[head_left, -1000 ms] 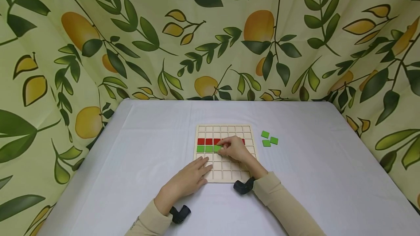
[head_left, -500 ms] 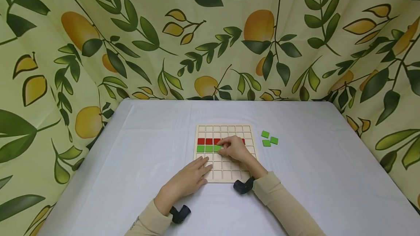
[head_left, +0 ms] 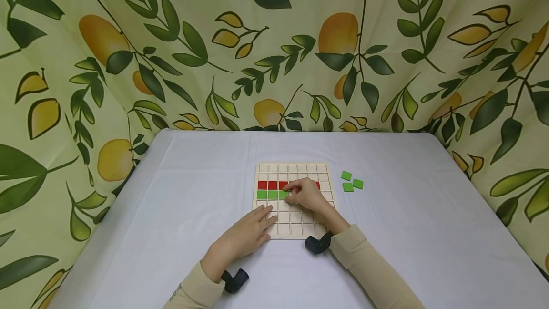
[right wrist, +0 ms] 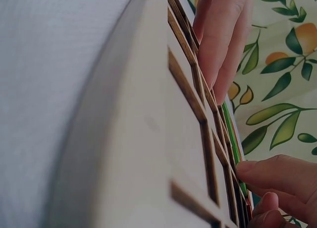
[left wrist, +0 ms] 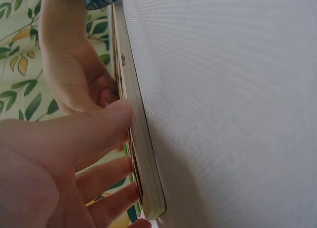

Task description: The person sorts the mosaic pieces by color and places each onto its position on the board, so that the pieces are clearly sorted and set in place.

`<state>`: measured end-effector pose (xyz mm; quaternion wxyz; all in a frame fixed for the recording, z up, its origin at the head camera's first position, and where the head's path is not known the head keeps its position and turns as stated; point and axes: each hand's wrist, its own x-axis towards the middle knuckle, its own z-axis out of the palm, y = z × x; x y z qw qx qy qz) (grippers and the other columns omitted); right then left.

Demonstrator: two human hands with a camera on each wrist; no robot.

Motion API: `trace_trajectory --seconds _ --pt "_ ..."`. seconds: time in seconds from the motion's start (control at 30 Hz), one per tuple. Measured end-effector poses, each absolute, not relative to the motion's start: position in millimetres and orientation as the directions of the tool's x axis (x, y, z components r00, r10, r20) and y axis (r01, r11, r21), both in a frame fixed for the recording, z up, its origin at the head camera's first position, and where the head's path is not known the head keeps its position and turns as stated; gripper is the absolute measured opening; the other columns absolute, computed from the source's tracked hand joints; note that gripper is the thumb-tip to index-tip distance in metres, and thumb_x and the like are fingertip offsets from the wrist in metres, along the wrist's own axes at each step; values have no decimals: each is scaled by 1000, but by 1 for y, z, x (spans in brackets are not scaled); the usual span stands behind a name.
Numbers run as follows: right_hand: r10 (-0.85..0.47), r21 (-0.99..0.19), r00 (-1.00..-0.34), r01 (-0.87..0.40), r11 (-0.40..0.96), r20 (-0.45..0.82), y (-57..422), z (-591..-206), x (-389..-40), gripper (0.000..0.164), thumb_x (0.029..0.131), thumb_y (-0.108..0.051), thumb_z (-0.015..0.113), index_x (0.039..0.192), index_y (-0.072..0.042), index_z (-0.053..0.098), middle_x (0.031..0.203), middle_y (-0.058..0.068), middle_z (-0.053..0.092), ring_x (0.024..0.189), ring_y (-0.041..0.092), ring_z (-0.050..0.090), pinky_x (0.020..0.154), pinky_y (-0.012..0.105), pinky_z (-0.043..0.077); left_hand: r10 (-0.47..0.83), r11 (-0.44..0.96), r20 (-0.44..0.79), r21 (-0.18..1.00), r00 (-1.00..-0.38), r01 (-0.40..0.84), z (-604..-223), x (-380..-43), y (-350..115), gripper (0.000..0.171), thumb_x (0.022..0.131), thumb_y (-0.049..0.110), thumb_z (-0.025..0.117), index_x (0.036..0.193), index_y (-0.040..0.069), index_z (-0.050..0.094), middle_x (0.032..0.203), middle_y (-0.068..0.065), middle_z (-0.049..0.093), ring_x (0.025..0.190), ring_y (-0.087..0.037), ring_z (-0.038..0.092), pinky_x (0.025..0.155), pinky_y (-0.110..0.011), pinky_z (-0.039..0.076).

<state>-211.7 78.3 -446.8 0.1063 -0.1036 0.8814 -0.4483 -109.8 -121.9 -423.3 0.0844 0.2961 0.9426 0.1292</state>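
A pale wooden grid board [head_left: 296, 229] lies on the table, with red tiles [head_left: 262, 185] in one row and green tiles [head_left: 262, 195] in the row below. My left hand [head_left: 244, 232] rests on the board's near-left corner, fingers extended over it; in the left wrist view its thumb [left wrist: 116, 114] touches the side edge. My right hand [head_left: 308, 194] bends over the grid, thumb and index finger at the third green tile [head_left: 283, 195], which they appear to pinch in its cell. That hand hides some of both rows. In the right wrist view, the right thumb [right wrist: 267, 171] meets a green strip.
Three loose green tiles [head_left: 348, 187] lie on the white tablecloth [head_left: 407, 213] right of the board. A patterned curtain [head_left: 274, 61] surrounds the table's back and sides. Black wrist devices [head_left: 318, 244] sit by both cuffs.
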Motion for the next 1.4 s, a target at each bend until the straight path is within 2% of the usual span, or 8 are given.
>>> trace_trajectory --seconds 1.4 --pt "-287 -839 -952 -72 539 -102 94 -438 -203 18 78 -11 76 94 -2 75 63 -4 49 61 11 44 50 17 34 576 799 -86 271 -813 537 -426 -111 -121 45 96 23 57 138 8 52 151 -15 43 142 -35 40 117 -47 38"
